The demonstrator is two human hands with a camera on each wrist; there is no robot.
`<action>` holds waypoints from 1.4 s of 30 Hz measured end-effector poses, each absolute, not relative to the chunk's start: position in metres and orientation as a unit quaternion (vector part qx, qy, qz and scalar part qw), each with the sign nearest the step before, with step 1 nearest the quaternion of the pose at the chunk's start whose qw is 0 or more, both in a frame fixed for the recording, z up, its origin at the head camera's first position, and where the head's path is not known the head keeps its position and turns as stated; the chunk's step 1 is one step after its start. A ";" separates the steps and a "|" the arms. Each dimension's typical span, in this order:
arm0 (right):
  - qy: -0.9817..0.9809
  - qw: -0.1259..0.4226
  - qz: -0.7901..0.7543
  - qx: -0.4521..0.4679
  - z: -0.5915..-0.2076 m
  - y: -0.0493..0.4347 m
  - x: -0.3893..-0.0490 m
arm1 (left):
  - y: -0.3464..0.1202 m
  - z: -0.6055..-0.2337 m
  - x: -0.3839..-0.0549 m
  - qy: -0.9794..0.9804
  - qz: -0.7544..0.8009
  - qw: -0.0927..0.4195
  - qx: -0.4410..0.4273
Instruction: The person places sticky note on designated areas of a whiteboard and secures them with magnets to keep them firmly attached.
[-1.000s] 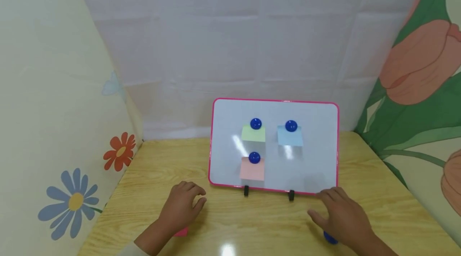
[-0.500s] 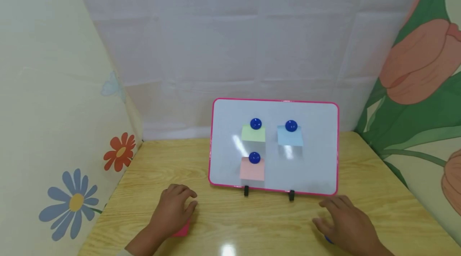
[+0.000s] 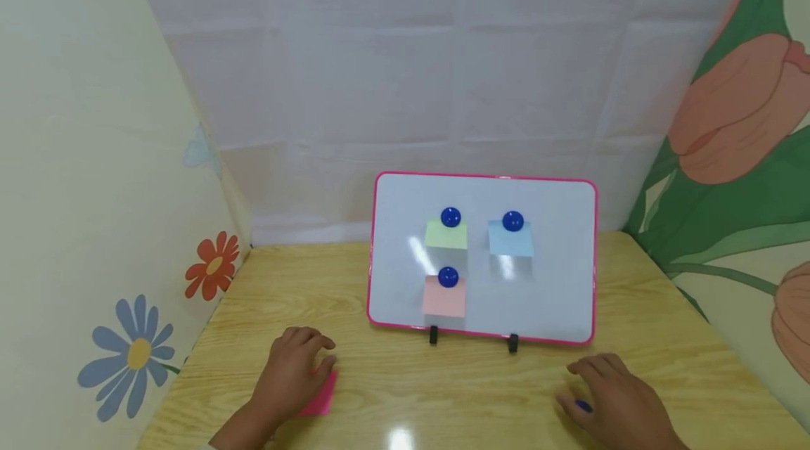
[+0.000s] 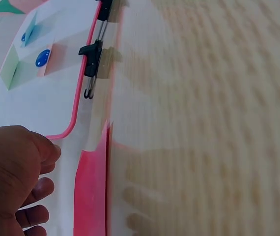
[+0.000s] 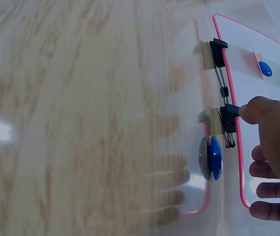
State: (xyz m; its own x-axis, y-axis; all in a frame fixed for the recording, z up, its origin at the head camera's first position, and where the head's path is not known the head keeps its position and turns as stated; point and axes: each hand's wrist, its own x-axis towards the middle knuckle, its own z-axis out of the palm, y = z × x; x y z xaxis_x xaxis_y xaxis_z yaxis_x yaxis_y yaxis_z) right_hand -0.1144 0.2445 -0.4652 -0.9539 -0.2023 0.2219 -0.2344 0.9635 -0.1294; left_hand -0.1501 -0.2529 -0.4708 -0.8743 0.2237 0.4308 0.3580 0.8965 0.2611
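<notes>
My left hand (image 3: 291,374) hovers loosely curled at the table's left. A bright pink sticky note (image 3: 320,397) lies partly hidden beneath it; in the left wrist view the fingers are apart from the note (image 4: 92,196). At the right, my right hand (image 3: 623,399) holds nothing, its fingers loosely bent. Below it, a round blue magnet (image 5: 216,157) lies on the table, mostly covered in the head view. Behind stands a pink-framed whiteboard (image 3: 557,260). Blue magnets sit at the tops of its green note (image 3: 446,235), light blue note (image 3: 510,240) and pale pink note (image 3: 444,297).
Black stand clips (image 3: 433,335) hold the whiteboard's lower edge on the wood-grain table (image 3: 443,387). A white cloth (image 3: 380,84) hangs behind. Flower-patterned panels (image 3: 728,225) flank both sides.
Both hands draw back toward the person. The left moves down and left, uncovering more of the pink sticky note; the right moves slightly down and right over the blue magnet.
</notes>
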 end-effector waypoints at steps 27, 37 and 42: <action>-0.995 -0.042 0.048 0.073 -0.467 0.249 -0.107 | -0.275 -0.476 -0.147 -0.974 -0.146 0.151 -0.083; -0.995 -0.039 0.055 0.078 -0.470 0.250 -0.105 | -0.281 -0.479 -0.149 -0.980 -0.142 0.127 -0.062; -0.995 -0.036 0.055 0.081 -0.469 0.250 -0.104 | -0.287 -0.483 -0.148 -0.981 -0.139 0.120 -0.063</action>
